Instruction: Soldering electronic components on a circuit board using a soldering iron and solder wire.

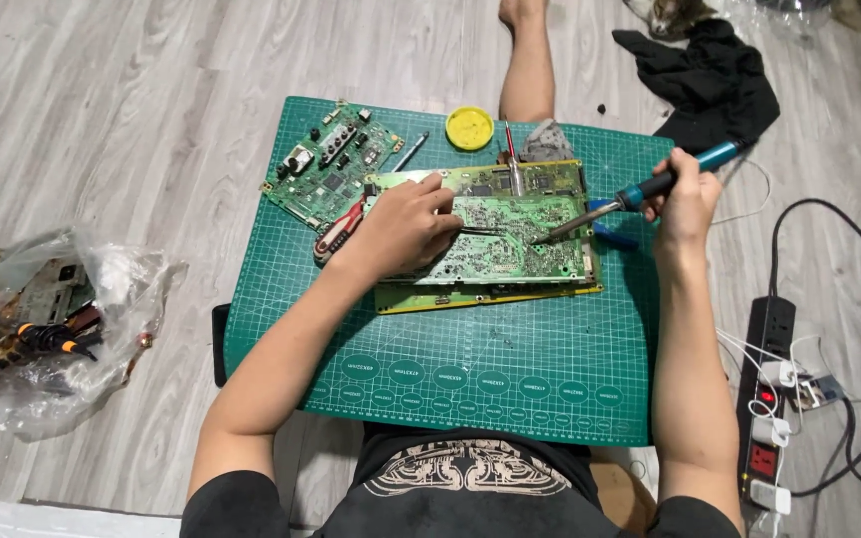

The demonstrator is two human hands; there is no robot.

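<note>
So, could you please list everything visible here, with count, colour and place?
cutting mat: one, green, on the floor
large circuit board: one, green, mat centre
small circuit board: one, green, mat's far left corner
pliers: one, red-handled, beside the left hand
round tin: one, yellow, mat's far edge
plastic bag: one, clear, holding parts, floor left
power strip: one, black, floor right
cloth: one, black, far right
left hand: on the large board, holding tweezers
right hand: holding blue soldering iron
</note>
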